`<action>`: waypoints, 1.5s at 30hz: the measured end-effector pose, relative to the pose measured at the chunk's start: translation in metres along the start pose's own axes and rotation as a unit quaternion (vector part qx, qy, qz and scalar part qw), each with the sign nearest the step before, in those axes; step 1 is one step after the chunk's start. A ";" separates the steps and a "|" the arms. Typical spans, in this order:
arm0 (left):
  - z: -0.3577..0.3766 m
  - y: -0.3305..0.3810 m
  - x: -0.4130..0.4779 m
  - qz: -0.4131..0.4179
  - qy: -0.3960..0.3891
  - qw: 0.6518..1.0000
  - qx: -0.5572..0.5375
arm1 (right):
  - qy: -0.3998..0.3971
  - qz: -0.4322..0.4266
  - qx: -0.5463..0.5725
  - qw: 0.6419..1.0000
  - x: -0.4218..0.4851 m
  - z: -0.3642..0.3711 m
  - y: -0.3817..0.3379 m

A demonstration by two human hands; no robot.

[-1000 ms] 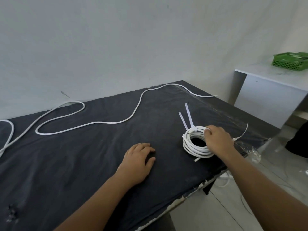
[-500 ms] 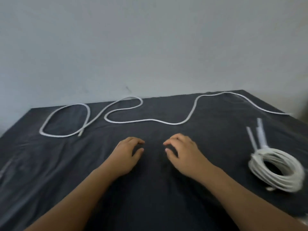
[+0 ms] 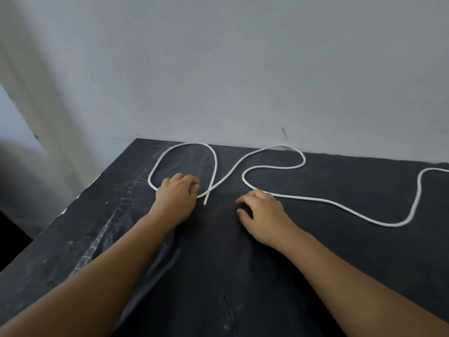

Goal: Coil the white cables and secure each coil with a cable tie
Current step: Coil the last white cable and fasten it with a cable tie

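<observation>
Covering white cable (image 3: 301,197): left hand (image 3: 178,198), grip unclear | right hand (image 3: 262,211) relaxed, alongside

Pale wall (image 3: 243,69) behind dark table (image 3: 340,239)

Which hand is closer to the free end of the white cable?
The left hand: the cable end lies just beside it; the right hand is farther off.
</observation>
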State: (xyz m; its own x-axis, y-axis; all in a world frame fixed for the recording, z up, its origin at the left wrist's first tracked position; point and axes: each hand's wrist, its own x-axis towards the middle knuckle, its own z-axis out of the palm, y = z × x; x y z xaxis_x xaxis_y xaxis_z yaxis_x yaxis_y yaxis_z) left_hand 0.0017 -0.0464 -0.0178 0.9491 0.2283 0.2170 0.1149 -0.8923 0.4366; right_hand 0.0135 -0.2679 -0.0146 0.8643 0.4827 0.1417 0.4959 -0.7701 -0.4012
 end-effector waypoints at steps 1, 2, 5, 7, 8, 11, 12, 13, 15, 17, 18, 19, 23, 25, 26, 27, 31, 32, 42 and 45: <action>0.001 0.001 0.010 0.004 -0.008 1.000 -0.017 | 0.003 0.004 -0.011 1.000 0.008 0.003 0.000; 0.003 0.002 0.019 0.003 -0.021 0.999 -0.041 | 0.005 0.007 -0.022 1.000 0.014 0.005 0.001; 0.006 0.014 0.045 -0.018 -0.077 0.996 -0.048 | 0.016 0.019 -0.038 0.999 0.027 0.011 0.001; 0.009 0.022 0.057 -0.029 -0.112 0.993 0.005 | 0.025 0.026 -0.039 0.999 0.034 0.013 0.001; 0.010 0.024 0.061 -0.032 -0.121 0.992 0.027 | 0.027 0.026 -0.037 0.999 0.037 0.014 0.000; 0.018 0.028 0.068 -0.038 -0.121 0.991 0.042 | 0.022 0.025 -0.039 0.999 0.041 0.016 -0.001; 0.019 0.029 0.069 -0.044 -0.113 0.992 0.035 | 0.022 0.022 -0.046 0.998 0.040 0.017 -0.001; 0.018 0.029 0.070 -0.053 -0.095 0.994 0.018 | 0.025 0.016 -0.056 0.998 0.039 0.019 -0.001; 0.011 0.027 0.072 -0.073 -0.037 0.995 -0.053 | 0.031 0.000 -0.067 0.997 0.036 0.019 -0.001; -0.003 0.026 0.072 -0.086 0.019 0.986 -0.145 | 0.017 -0.007 -0.072 0.997 0.034 0.019 0.001; -0.012 0.028 0.070 -0.085 0.039 0.979 -0.183 | 0.002 -0.007 -0.074 0.997 0.034 0.017 0.000; -0.022 0.031 0.067 -0.077 0.056 0.970 -0.222 | -0.013 -0.003 -0.062 0.998 0.034 0.015 0.000; -0.065 0.063 0.031 -0.036 0.067 0.916 -0.393 | 0.039 0.031 0.254 0.966 0.024 -0.016 -0.018; -0.079 0.082 0.005 -0.022 0.023 0.883 -0.469 | 0.049 0.022 0.390 0.919 0.012 -0.039 -0.033; -0.084 0.090 -0.006 -0.015 0.004 0.868 -0.496 | 0.034 0.009 0.427 0.903 0.005 -0.050 -0.039; -0.087 0.097 -0.017 -0.010 -0.008 0.862 -0.507 | 0.008 0.000 0.455 0.890 -0.003 -0.060 -0.045; -0.094 0.115 -0.051 0.004 -0.041 0.877 -0.478 | -0.067 -0.001 0.541 0.838 -0.038 -0.085 -0.064; -0.094 0.118 -0.058 0.014 -0.059 0.877 -0.477 | -0.074 0.003 0.568 0.819 -0.048 -0.090 -0.066; -0.069 0.137 -0.096 0.318 -0.032 0.945 -0.066 | -0.174 0.080 0.649 0.737 -0.149 -0.125 -0.051; -0.061 0.149 -0.099 0.293 -0.045 0.952 -0.082 | -0.183 0.099 0.719 0.663 -0.174 -0.142 -0.041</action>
State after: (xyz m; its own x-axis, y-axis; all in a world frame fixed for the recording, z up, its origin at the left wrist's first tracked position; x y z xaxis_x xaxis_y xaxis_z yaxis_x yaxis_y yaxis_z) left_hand -0.0928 -0.1784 0.0797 0.8582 -0.3308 0.3925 -0.4822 -0.7818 0.3954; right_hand -0.1452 -0.3796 0.1053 0.6922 0.7023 -0.1664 -0.4450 0.2338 -0.8645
